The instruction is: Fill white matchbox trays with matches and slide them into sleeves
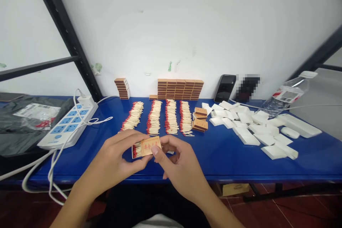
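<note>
Above the front part of the blue table, my left hand [117, 158] and my right hand [179, 165] both grip one matchbox [146, 145]. Its tray sticks out on the left, packed with red-tipped matches [137, 150]. My right thumb presses on the printed sleeve, while my left fingers pinch the box along its top and bottom edges. Just beyond the hands lie several long rows of loose matches [171, 117]. To the right of these rows, a few matchbox sleeves [200, 124] are piled up.
Stacked matchboxes [180, 89] line the wall, with a shorter stack [122, 88] to their left. White empty trays [243, 123] are scattered at right, near a plastic bottle [287, 94] and a phone [225, 88]. A power strip [69, 123] with loose cables sits at left.
</note>
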Motion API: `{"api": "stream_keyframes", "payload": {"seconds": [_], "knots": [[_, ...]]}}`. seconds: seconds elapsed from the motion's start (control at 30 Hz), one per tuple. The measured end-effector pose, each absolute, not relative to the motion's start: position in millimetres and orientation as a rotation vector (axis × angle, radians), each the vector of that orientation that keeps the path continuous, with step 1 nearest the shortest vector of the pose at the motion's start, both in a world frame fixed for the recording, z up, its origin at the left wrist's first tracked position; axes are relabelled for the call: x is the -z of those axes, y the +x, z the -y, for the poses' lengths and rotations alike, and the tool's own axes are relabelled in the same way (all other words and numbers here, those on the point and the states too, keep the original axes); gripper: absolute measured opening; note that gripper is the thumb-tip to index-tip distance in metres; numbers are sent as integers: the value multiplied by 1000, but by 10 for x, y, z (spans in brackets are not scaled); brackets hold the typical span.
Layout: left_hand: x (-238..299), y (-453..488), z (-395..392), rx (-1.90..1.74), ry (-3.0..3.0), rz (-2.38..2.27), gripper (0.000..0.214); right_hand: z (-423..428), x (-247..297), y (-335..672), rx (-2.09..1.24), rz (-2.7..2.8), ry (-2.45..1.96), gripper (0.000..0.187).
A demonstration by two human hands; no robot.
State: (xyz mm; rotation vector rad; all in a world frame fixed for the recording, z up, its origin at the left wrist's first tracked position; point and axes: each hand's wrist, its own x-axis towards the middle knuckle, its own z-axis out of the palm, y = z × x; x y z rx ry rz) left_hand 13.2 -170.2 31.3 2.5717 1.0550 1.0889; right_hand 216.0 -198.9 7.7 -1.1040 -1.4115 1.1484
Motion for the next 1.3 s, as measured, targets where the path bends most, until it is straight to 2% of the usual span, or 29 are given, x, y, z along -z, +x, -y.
{"api": "stream_keyframes", "payload": {"seconds": [0.13, 0.27, 0.4, 0.47, 0.73, 0.87, 0.97, 1.3], "knots": [[-260, 87, 1652, -1081, 2558, -1085, 32, 1937, -55, 2235, -1207, 1350, -1108, 34], [-250, -4, 1607, -1012, 2567, -1079, 39, 1897, -56, 2299, -1054, 1534, -1112, 51], [-301, -111, 1582, -815, 2539, -1140, 46, 1893, -108, 2378, -942, 1749, -1162, 32], [-327, -178, 1572, -705, 2494, -1243, 48, 1872, -157, 2494, -874, 1775, -1209, 34], [-224, -444, 1479, -346, 2333, -1438, 44, 1409, -81, 3671, -220, 1514, -1564, 44], [-137, -482, 1455, -332, 2351, -1467, 44, 1228, 152, 3952, -263, 1603, -1681, 50], [-102, -491, 1441, -306, 2375, -1477, 43, 1196, 250, 3962, -198, 1691, -1691, 49], [-56, -532, 1430, -326, 2353, -1499, 49, 1211, 252, 3897, -267, 1753, -1714, 63]]}}
